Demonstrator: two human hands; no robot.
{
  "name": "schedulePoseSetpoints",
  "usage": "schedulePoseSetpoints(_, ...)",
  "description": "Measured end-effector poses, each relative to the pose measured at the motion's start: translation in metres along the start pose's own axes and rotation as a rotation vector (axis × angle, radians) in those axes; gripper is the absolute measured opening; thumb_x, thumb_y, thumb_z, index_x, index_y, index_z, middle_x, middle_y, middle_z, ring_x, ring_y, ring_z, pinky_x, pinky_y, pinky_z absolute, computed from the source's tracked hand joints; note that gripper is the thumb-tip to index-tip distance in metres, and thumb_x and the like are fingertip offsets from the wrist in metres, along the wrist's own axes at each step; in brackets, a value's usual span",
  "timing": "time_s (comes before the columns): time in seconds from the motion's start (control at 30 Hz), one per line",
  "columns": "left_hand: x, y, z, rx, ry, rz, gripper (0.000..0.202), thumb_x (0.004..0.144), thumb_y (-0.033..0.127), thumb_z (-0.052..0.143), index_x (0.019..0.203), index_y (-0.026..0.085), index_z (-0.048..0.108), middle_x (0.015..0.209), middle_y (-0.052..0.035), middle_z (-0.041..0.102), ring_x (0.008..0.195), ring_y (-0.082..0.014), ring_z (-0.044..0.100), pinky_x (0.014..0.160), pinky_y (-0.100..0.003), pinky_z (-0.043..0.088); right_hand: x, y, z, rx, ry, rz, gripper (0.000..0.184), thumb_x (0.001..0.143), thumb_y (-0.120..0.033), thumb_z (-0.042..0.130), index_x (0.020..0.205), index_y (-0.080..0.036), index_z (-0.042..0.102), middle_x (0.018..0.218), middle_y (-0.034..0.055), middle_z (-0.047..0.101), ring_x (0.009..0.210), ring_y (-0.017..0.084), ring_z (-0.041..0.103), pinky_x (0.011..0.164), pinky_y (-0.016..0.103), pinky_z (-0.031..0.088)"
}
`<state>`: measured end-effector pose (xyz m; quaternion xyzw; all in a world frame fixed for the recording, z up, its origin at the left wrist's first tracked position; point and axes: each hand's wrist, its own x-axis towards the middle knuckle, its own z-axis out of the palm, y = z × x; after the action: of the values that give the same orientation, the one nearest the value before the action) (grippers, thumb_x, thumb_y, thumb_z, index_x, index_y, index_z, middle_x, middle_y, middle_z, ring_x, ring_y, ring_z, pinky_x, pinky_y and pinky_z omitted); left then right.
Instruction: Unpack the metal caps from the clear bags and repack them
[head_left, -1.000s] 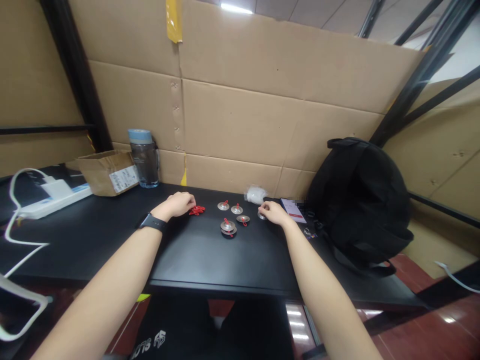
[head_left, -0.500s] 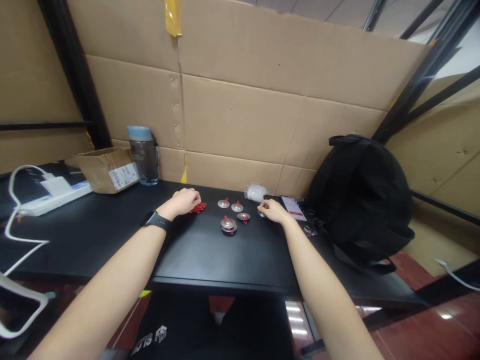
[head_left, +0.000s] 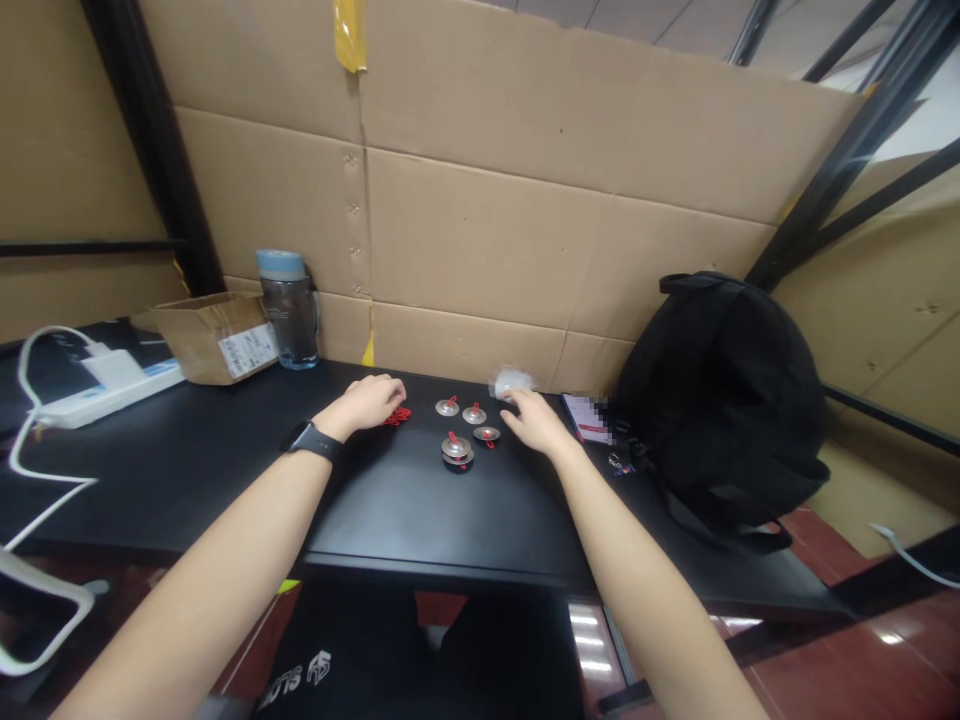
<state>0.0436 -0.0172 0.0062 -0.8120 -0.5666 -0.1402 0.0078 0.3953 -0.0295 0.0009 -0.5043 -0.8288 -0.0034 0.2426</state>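
Several small silver discs with red cords lie on the black table (head_left: pixel 420 520): one disc (head_left: pixel 447 407), a second (head_left: pixel 473 414), a third (head_left: pixel 487 434), and a stacked pair (head_left: pixel 456 451) nearer me. My left hand (head_left: pixel 366 399), with a black watch on its wrist, rests with curled fingers on a bundle of red cords (head_left: pixel 398 415) left of the discs. My right hand (head_left: pixel 531 421) lies palm down to the right of the discs, fingers stretched towards a small white packet (head_left: pixel 511 381). Whatever is under that palm is hidden.
A black backpack (head_left: pixel 724 400) stands at the right, with a red-and-white card (head_left: pixel 589 418) beside it. At the back left are a water bottle (head_left: pixel 289 311), a cardboard box (head_left: pixel 217 338) and a white power strip (head_left: pixel 105 392) with cables. Cardboard walls close off the back.
My right hand has opened out from a pinch on a small silver disc and shifted slightly left and back; that disc no longer shows. My left hand has stayed on the red cords.
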Motion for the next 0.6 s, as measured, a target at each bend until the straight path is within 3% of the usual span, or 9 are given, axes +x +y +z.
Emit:
schedulePoseSetpoints(0.13, 0.001, 0.005, 0.006, -0.03, 0.081, 0.056, 0.025, 0.094, 0.031, 0.048, 0.104, 0.024, 0.07, 0.113, -0.0081, 0.068, 0.104, -0.0245, 0.065, 0.09, -0.035, 0.05, -0.002, -0.059, 0.013, 0.108, -0.125, -0.34, 0.034, 0.094, -0.012, 0.054, 0.124, -0.022, 0.068, 0.118, 0.0092, 0.068, 0.108, 0.02, 0.062, 0.099, 0.034, 0.045)
schedulePoseSetpoints(0.23, 0.0, 0.013, 0.007, -0.081, 0.118, 0.123, 0.024, 0.094, 0.028, 0.049, 0.103, 0.023, 0.07, 0.111, -0.0086, 0.067, 0.104, -0.0236, 0.064, 0.094, -0.035, 0.049, -0.004, -0.084, 0.021, 0.015, -0.192, -0.45, 0.039, 0.089, -0.004, 0.056, 0.116, -0.026, 0.074, 0.116, 0.0067, 0.07, 0.11, 0.022, 0.061, 0.099, 0.035, 0.042)
schedulePoseSetpoints(0.43, -0.003, 0.038, 0.002, -0.3, 0.143, 0.332, 0.022, 0.095, 0.027, 0.05, 0.101, 0.02, 0.07, 0.107, -0.0088, 0.068, 0.102, -0.0225, 0.064, 0.094, -0.034, 0.05, -0.005, -0.074, 0.017, -0.002, -0.225, -0.377, 0.025, 0.09, -0.009, 0.061, 0.103, -0.021, 0.079, 0.1, 0.0075, 0.069, 0.09, 0.018, 0.065, 0.083, 0.028, 0.046)
schedulePoseSetpoints(0.6, -0.006, 0.053, 0.0, -0.409, 0.145, 0.43, 0.021, 0.096, 0.031, 0.054, 0.1, 0.02, 0.072, 0.104, -0.0063, 0.072, 0.095, -0.0196, 0.067, 0.086, -0.029, 0.05, -0.003, -0.062, 0.006, 0.195, -0.118, -0.37, 0.016, 0.092, -0.017, 0.064, 0.093, -0.021, 0.08, 0.095, 0.0063, 0.071, 0.091, 0.018, 0.066, 0.086, 0.029, 0.049)
